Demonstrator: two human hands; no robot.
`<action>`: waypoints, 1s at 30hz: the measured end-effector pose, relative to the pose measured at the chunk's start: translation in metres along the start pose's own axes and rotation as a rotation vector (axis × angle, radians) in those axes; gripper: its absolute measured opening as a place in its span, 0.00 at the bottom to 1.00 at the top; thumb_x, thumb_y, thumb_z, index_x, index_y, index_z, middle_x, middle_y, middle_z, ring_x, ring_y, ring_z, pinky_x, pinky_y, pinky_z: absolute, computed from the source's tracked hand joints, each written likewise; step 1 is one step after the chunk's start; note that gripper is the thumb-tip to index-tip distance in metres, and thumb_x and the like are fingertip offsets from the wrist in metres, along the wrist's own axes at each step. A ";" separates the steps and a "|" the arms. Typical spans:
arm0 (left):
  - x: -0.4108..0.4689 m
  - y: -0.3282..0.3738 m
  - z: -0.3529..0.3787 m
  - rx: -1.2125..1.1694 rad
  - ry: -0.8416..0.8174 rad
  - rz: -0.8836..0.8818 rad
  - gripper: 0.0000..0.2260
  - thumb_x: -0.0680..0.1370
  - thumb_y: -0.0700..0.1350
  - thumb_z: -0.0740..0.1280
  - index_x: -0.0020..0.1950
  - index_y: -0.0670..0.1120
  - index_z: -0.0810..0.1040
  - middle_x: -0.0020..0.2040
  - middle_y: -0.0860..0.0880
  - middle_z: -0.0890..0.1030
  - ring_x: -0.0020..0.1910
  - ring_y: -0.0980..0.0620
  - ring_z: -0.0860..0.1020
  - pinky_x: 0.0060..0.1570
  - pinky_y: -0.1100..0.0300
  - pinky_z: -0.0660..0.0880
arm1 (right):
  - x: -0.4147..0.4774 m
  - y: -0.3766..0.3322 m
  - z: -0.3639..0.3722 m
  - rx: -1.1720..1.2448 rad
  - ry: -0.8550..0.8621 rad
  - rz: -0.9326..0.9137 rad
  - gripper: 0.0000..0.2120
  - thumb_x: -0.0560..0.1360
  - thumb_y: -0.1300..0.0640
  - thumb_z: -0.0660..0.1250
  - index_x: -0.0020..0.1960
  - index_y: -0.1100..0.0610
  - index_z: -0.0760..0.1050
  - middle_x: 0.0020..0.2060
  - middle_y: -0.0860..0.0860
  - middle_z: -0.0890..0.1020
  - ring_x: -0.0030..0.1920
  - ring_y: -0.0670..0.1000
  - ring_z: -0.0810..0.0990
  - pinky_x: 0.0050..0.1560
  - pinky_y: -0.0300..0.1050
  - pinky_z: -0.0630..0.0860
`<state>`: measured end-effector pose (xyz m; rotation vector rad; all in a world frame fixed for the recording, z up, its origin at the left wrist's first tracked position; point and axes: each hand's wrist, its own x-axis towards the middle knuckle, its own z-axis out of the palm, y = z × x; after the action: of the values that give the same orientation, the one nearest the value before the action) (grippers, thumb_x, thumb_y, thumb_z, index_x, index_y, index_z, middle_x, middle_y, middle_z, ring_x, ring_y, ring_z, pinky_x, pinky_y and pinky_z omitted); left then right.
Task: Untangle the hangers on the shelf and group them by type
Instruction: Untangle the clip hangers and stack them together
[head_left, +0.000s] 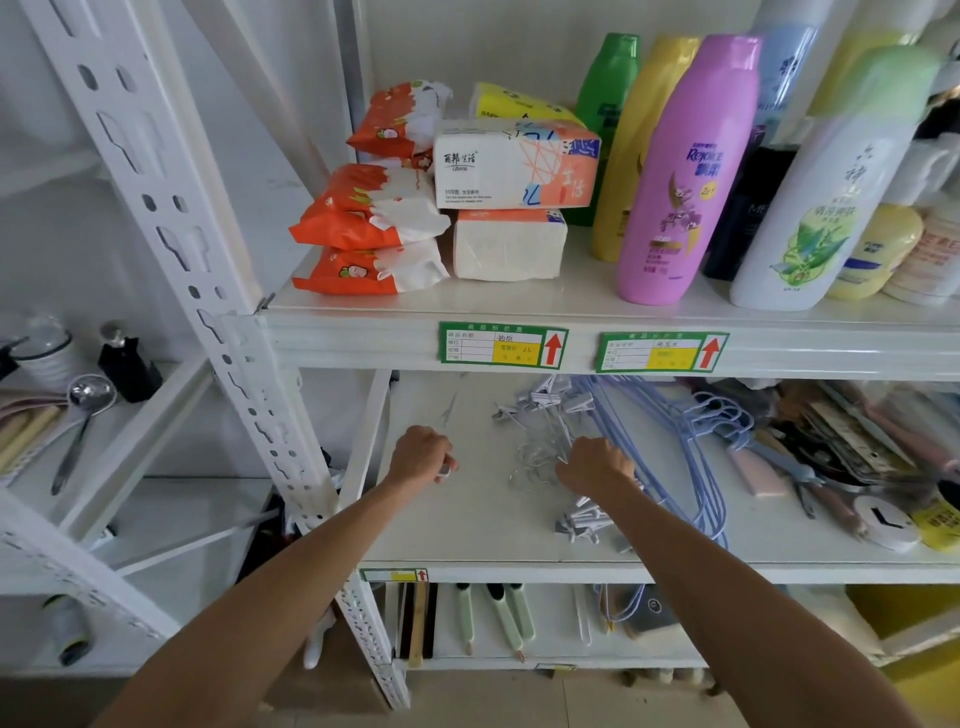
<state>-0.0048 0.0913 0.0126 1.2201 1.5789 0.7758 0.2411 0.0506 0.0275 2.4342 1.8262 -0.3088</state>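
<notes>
On the middle shelf (467, 525), both bare hands reach in, backs up.

Left hand (422, 453): fingers curled under, pinching a small white piece (444, 471). Cannot tell what it is. The hand sits over bare shelf, well apart from the hangers.

Right hand (597, 461): fingers curled down into the hanger tangle (537, 460), gripping it where thin silver wire hooks meet the blue strands. The fingertips are hidden by the hand, so which hanger they hold cannot be told.

Hanger positions, relative to the right fingers:
- Blue hangers (675, 470): stacked just right of the fingers and touching the hand, running from the back of the shelf towards its front edge.
- White clip hangers (550, 399): beyond the fingers, near the back.
- More white clips (584, 519): nearer than the fingers, beside the wrist and close to the shelf's front edge.
- Silver hooks: left of the fingers, between the two hands.

The types lie overlapped, not yet grouped.

Shelf above the hands: tissue packs (514, 161) and a pink shampoo bottle (685, 171). Green price tags (501, 345) are on that shelf's front edge.
</notes>
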 end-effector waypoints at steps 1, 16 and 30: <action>-0.007 0.003 0.001 -0.047 0.003 -0.009 0.07 0.76 0.34 0.63 0.47 0.33 0.80 0.32 0.42 0.84 0.29 0.46 0.80 0.30 0.57 0.77 | 0.000 0.000 0.000 0.008 0.007 -0.005 0.17 0.76 0.46 0.65 0.57 0.56 0.78 0.41 0.50 0.79 0.48 0.53 0.81 0.44 0.44 0.77; -0.080 0.020 -0.038 -0.778 -0.761 -0.261 0.24 0.80 0.51 0.57 0.61 0.31 0.76 0.22 0.53 0.67 0.16 0.59 0.59 0.16 0.67 0.57 | -0.001 -0.034 -0.017 -0.077 0.451 -0.531 0.27 0.72 0.54 0.70 0.71 0.49 0.72 0.72 0.58 0.67 0.72 0.61 0.64 0.71 0.63 0.61; -0.067 0.061 0.000 -1.299 -0.215 -0.002 0.12 0.77 0.42 0.68 0.57 0.37 0.77 0.51 0.38 0.82 0.51 0.41 0.83 0.57 0.53 0.79 | -0.046 0.017 -0.035 0.290 -0.073 -0.539 0.19 0.84 0.49 0.56 0.42 0.60 0.74 0.40 0.61 0.80 0.42 0.59 0.81 0.44 0.48 0.74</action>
<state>0.0191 0.0460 0.0874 0.3004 0.5963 1.2951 0.2490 0.0088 0.0703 1.9924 2.5271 -0.7308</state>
